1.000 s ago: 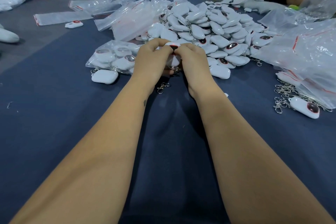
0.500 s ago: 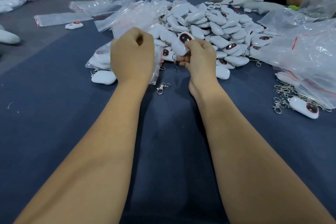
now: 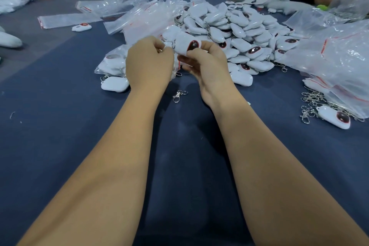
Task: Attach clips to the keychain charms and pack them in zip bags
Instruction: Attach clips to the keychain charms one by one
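My right hand [image 3: 207, 66] grips a white keychain charm [image 3: 184, 44] with a dark red oval face, held above the blue table. My left hand [image 3: 148, 64] pinches at the charm's left end, where a thin metal chain shows; what its fingers hold is partly hidden. A zip bag [image 3: 176, 66] hangs between and below the two hands. One loose metal clip [image 3: 179, 95] lies on the cloth just below my hands. A big heap of white charms [image 3: 235, 30] sits behind them.
A filled bag of charms [image 3: 111, 62] and a single charm [image 3: 114, 84] lie left of my hands. Empty zip bags [image 3: 139, 14] spread at the back left, large plastic bags [image 3: 343, 60] at right above a clip pile [image 3: 311, 104]. Another person sits far right.
My left hand has come back right from over the filled bag to meet my right hand at the charm. The right hand has turned the charm so its red face shows.
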### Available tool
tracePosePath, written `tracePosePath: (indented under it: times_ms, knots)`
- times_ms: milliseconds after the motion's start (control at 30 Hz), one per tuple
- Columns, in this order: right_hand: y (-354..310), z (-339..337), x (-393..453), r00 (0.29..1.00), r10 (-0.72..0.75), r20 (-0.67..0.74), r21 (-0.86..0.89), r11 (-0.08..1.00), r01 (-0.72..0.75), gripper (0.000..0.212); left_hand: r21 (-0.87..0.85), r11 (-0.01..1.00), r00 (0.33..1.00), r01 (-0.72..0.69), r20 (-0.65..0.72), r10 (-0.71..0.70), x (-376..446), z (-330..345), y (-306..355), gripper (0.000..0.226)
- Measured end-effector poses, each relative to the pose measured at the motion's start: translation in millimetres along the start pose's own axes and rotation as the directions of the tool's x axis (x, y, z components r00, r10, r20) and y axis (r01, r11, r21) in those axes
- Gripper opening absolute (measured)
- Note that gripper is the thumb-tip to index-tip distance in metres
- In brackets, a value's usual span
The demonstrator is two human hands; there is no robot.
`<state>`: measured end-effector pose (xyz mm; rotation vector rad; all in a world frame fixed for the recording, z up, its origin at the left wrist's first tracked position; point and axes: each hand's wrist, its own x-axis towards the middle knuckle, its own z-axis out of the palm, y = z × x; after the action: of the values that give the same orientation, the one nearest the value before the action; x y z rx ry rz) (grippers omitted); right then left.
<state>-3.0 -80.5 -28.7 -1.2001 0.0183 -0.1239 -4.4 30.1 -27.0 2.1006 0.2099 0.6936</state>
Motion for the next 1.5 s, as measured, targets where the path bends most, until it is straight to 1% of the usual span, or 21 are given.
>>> tracePosePath:
  times_ms: [100, 233, 300, 400, 433, 467, 500, 567, 600, 667, 733, 800, 867, 933, 967, 1033, 1100, 1167, 1300, 1400, 1500]
  knots:
    - [6, 2, -2, 0.999, -0.044, -0.006, -0.213, 0.976, 0.041, 0.021, -0.178, 0.984, 0.999, 0.031, -0.029, -0.036, 1, -2, 3, 0.013]
    - [10, 1, -5, 0.990, -0.129, 0.053, -0.462, 0.876, 0.139, 0.011, -0.249, 0.969, 1.000, 0.004, -0.027, -0.011, -1, 0, 5, 0.013]
    - [11, 0, -5, 0.983, -0.171, 0.061, -0.528, 0.831, 0.177, 0.011, -0.265, 0.964, 1.000, -0.013, -0.017, 0.009, -2, 1, 6, 0.013]
    - [10, 0, -5, 0.982, -0.187, -0.030, -0.527, 0.837, 0.143, 0.011, -0.281, 0.958, 0.998, -0.058, -0.025, 0.053, -5, 2, 7, 0.012]
    - [10, 0, -4, 0.981, -0.190, -0.025, -0.542, 0.827, 0.147, 0.010, -0.286, 0.956, 0.998, -0.070, -0.025, 0.066, -6, 2, 8, 0.013]
    - [10, 1, -5, 0.981, -0.191, 0.028, -0.586, 0.792, 0.171, 0.007, -0.287, 0.955, 0.997, -0.081, -0.023, 0.078, -6, 2, 7, 0.014]
    - [10, 2, -6, 0.978, -0.176, 0.109, -0.630, 0.749, 0.205, 0.011, -0.281, 0.955, 0.996, -0.092, -0.019, 0.091, -7, 2, 7, 0.017]
    - [11, 3, -9, 0.962, -0.113, 0.250, -0.653, 0.714, 0.253, 0.027, -0.257, 0.959, 0.993, -0.118, -0.011, 0.119, -8, 2, 6, 0.022]
    - [11, 4, -11, 0.954, -0.099, 0.283, -0.647, 0.715, 0.266, 0.034, -0.245, 0.961, 0.991, -0.129, -0.006, 0.131, -8, 2, 5, 0.023]
    - [10, 3, -11, 0.955, -0.156, 0.251, -0.647, 0.707, 0.286, 0.038, -0.219, 0.966, 0.990, -0.136, 0.017, 0.143, -8, 3, 4, 0.023]
    - [8, 1, -10, 0.960, -0.246, 0.136, -0.658, 0.702, 0.273, 0.036, -0.166, 0.976, 0.987, -0.144, 0.053, 0.154, -8, 4, 3, 0.022]
    - [7, -5, -5, 0.957, -0.289, 0.020, -0.712, 0.668, 0.216, 0.044, -0.094, 0.980, 0.979, -0.177, 0.081, 0.184, -8, 6, 1, 0.021]
    - [8, -11, 0, 0.966, -0.259, -0.009, -0.774, 0.613, 0.157, 0.056, -0.037, 0.974, 0.968, -0.224, 0.104, 0.226, -7, 7, 0, 0.022]
    - [9, -12, 2, 0.973, -0.225, 0.053, -0.824, 0.541, 0.170, 0.065, 0.018, 0.960, 0.951, -0.279, 0.145, 0.273, -6, 7, -1, 0.025]
    - [11, -12, 2, 0.973, -0.212, 0.095, -0.862, 0.471, 0.187, 0.067, 0.049, 0.950, 0.941, -0.308, 0.166, 0.296, -6, 8, -2, 0.026]
    - [15, -10, 1, 0.967, -0.191, 0.167, -0.933, 0.286, 0.218, 0.061, 0.103, 0.932, 0.927, -0.347, 0.189, 0.324, -4, 9, -3, 0.028]
    - [17, -11, 2, 0.960, -0.205, 0.192, -0.960, 0.163, 0.227, 0.047, 0.150, 0.922, 0.926, -0.357, 0.186, 0.328, -3, 9, -5, 0.028]
    - [16, -12, 2, 0.959, -0.232, 0.160, -0.966, 0.165, 0.201, 0.042, 0.198, 0.920, 0.937, -0.339, 0.157, 0.312, -2, 6, -6, 0.033]
    - [14, -12, 2, 0.961, -0.256, 0.106, -0.952, 0.252, 0.172, 0.031, 0.292, 0.922, 0.967, -0.254, 0.067, 0.245, -1, -1, -11, 0.051]
    - [16, -12, 3, 0.966, -0.245, 0.088, -0.950, 0.272, 0.155, 0.024, 0.318, 0.922, 0.975, -0.220, 0.058, 0.213, 0, -4, -12, 0.048]
    - [15, -13, 6, 0.967, -0.253, 0.035, -0.953, 0.282, 0.108, 0.035, 0.342, 0.910, 0.972, -0.233, 0.070, 0.222, -2, 0, -9, 0.036]
